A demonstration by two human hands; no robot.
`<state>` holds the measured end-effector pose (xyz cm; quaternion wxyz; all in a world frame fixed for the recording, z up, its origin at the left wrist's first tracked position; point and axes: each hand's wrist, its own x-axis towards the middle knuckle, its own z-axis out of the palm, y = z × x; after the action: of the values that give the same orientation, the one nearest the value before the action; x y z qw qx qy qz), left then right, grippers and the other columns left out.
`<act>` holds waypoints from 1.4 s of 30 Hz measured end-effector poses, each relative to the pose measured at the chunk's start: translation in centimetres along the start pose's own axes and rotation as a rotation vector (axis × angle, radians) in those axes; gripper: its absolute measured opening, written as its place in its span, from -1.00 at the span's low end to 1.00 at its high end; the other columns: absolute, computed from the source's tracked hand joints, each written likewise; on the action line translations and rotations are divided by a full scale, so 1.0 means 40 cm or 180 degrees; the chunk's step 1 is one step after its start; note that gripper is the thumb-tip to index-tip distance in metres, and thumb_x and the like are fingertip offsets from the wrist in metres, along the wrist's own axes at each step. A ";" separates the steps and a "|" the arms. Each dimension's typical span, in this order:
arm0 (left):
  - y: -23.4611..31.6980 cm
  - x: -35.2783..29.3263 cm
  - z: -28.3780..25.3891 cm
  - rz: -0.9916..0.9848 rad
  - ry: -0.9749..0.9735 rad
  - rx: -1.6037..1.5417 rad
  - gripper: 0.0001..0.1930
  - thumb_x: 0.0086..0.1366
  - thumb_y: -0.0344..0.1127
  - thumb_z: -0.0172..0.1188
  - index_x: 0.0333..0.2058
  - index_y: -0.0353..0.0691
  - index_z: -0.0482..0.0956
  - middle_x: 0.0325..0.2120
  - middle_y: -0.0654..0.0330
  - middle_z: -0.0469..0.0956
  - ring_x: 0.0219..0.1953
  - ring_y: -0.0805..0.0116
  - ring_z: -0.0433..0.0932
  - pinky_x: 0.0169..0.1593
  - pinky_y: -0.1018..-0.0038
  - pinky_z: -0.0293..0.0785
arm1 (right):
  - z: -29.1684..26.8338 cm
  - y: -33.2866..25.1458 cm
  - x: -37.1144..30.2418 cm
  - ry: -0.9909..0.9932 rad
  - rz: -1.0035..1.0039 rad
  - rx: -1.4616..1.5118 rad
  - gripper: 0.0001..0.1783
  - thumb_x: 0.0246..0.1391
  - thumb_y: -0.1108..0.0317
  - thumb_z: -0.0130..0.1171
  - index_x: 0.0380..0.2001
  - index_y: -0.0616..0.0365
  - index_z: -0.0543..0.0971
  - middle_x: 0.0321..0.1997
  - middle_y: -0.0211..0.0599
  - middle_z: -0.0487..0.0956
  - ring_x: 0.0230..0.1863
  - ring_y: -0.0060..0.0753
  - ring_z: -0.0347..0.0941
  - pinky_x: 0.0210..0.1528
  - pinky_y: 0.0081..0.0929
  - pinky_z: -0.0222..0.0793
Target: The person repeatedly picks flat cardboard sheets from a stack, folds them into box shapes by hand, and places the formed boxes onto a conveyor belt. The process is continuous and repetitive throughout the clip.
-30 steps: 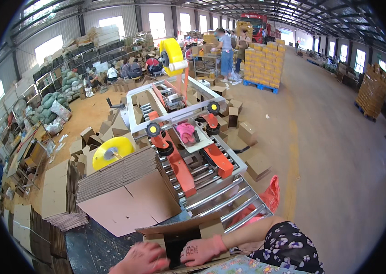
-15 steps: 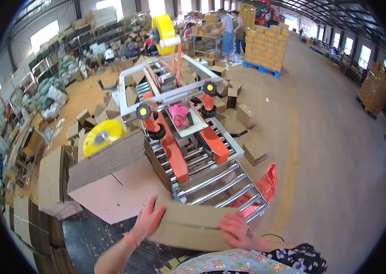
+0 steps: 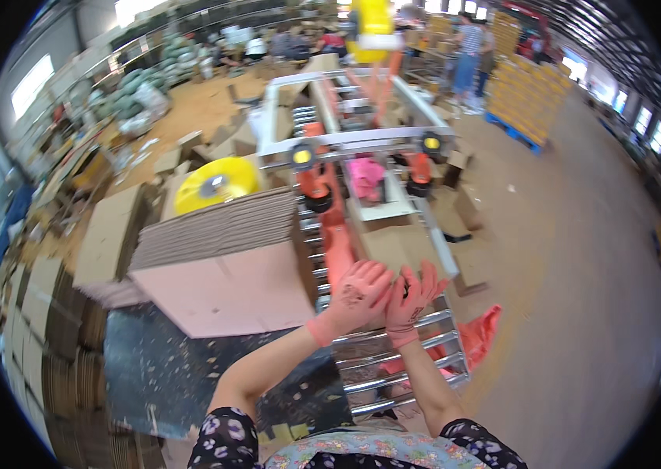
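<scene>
We see a plain brown cardboard carton [image 3: 397, 244] on the roller conveyor [image 3: 381, 381], beside an orange guide [image 3: 338, 250]. Our gloved left hand [image 3: 358, 295] and right hand [image 3: 414, 303], unclenched, meet at its near edge. Dark glove print is too blurred to read. Earlier, we held the carton nearer our body.

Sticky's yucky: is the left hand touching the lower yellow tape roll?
Apart: in the head view, flattened cartons separate the left hand from the tape roll.

Dark flecked table [image 3: 189, 371]: stack of flattened cardboard [image 3: 225, 291] standing on edge. Roller conveyor [image 3: 381, 382]: tan cardboard box [image 3: 399, 245] on top.
</scene>
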<state>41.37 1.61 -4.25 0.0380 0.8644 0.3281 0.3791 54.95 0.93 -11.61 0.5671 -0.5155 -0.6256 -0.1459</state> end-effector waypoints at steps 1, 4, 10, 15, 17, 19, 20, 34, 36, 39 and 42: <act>-0.020 -0.097 -0.042 -0.0620 0.0105 -0.0100 -0.71 0.16 -0.33 0.19 -0.15 -0.31 0.54 -0.21 -0.01 0.55 -0.14 -0.01 0.53 0.01 0.16 0.45 | 0.018 -0.079 -0.002 -0.0210 -0.0094 0.0145 -0.61 0.17 0.29 0.07 0.07 0.10 0.47 0.16 -0.19 0.45 0.27 -0.08 0.26 0.43 0.16 -0.24; -0.173 -0.375 -0.178 -0.1549 -0.0394 0.0022 -0.80 0.22 -0.36 0.17 -0.20 -0.29 0.57 -0.35 0.06 0.60 -0.33 0.05 0.56 -0.14 0.22 0.50 | 0.131 -0.352 0.090 -0.1094 -0.1203 0.2005 -0.49 0.11 0.25 0.15 0.15 0.11 0.44 0.21 -0.15 0.45 0.30 0.00 0.24 0.43 0.13 -0.20; -0.161 -0.497 -0.560 -0.1744 0.0721 0.3107 -0.50 0.31 -0.17 0.12 0.15 -0.30 0.37 0.13 -0.07 0.38 0.22 -0.05 0.27 0.34 0.03 0.02 | 0.324 -0.559 0.109 -0.2135 -0.2314 0.0751 -0.36 -0.02 -0.03 0.20 0.13 -0.05 0.46 0.36 -0.28 0.32 0.42 -0.08 0.13 0.37 0.31 -0.13; -0.186 -0.528 -0.707 -0.2362 -0.0794 0.1925 -0.61 0.32 -0.14 0.07 0.05 -0.20 0.44 -0.02 0.08 0.49 0.05 0.08 0.44 0.10 0.02 0.26 | 0.149 -0.604 0.031 -0.2023 -0.1966 0.2690 -0.80 -0.15 0.27 0.28 -0.42 0.04 0.51 -0.11 -0.38 0.56 0.13 -0.28 0.41 0.36 0.08 0.05; -0.237 -0.527 -0.753 -0.2889 -0.1048 0.2587 -0.57 0.27 -0.05 0.13 -0.02 -0.22 0.48 -0.06 0.02 0.51 0.01 0.05 0.47 0.04 0.04 0.32 | 0.031 -0.565 0.026 -0.2527 -0.1959 0.3153 -0.83 -0.11 0.31 0.16 -0.54 0.13 0.41 -0.34 -0.24 0.45 -0.15 -0.14 0.42 0.14 -0.12 0.27; -0.221 -0.504 -0.785 -0.3666 -0.0748 0.2288 -0.49 0.12 0.12 0.27 -0.20 -0.24 0.56 -0.25 -0.01 0.59 -0.16 0.02 0.57 -0.14 0.14 0.45 | -0.136 -0.474 0.107 -0.3018 -0.2375 0.3315 -0.79 -0.13 0.28 0.13 -0.56 0.13 0.35 -0.44 -0.21 0.36 -0.27 -0.03 0.36 -0.03 -0.11 0.29; -0.238 -0.578 -0.786 -0.3701 -0.0683 0.1715 -0.50 0.04 0.19 0.33 -0.42 -0.22 0.59 -0.52 0.04 0.59 -0.36 0.02 0.60 -0.32 0.17 0.48 | -0.202 -0.421 0.127 -0.3193 -0.2460 0.3603 -0.78 -0.10 0.26 0.14 -0.55 0.13 0.35 -0.46 -0.21 0.35 -0.30 -0.01 0.36 -0.07 -0.12 0.30; 0.338 -0.403 -0.773 -0.2116 -0.2145 -0.0346 -0.52 0.27 -0.09 0.10 0.07 -0.28 0.50 0.07 -0.09 0.45 0.17 -0.11 0.38 0.19 0.08 0.31 | -0.142 -0.476 -0.200 -0.3541 -0.1866 0.3186 -0.65 0.18 0.19 0.07 -0.07 0.19 0.48 0.11 -0.05 0.46 0.14 -0.01 0.40 0.16 -0.16 0.34; 0.320 -0.482 -0.708 -0.0753 -0.1439 0.0519 -0.48 0.29 -0.04 0.05 0.09 -0.29 0.47 0.09 -0.08 0.42 0.16 -0.13 0.35 0.22 -0.02 0.24 | -0.191 -0.532 -0.046 -0.2343 -0.2364 0.2523 -0.59 0.11 0.24 0.12 0.02 0.12 0.48 0.17 -0.11 0.43 0.25 -0.03 0.32 0.29 -0.04 0.20; 0.232 -0.508 -0.594 -0.0514 -0.0687 0.1368 -0.47 0.27 -0.05 0.11 0.10 -0.29 0.46 0.10 -0.05 0.39 0.17 -0.13 0.31 0.24 -0.02 0.17 | -0.196 -0.438 0.042 -0.2581 -0.1903 0.0433 -0.58 0.10 0.18 0.11 0.02 0.08 0.53 0.26 -0.18 0.41 0.24 -0.12 0.35 0.31 0.08 0.11; 0.197 -0.496 -0.567 -0.0309 0.0321 0.2117 -0.52 0.17 -0.14 0.20 -0.02 -0.36 0.48 -0.06 -0.17 0.47 0.05 0.00 0.46 0.10 0.12 0.37 | -0.374 -0.384 0.055 -0.2412 -0.1517 0.0637 -0.53 0.14 0.07 0.13 0.07 0.03 0.52 0.26 -0.21 0.43 0.22 -0.16 0.38 0.33 0.10 0.01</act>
<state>20.31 -20.52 1.83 -0.2443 0.7930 0.4760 0.2913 51.25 -16.05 1.18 0.2959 -0.3169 -0.9010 -0.0123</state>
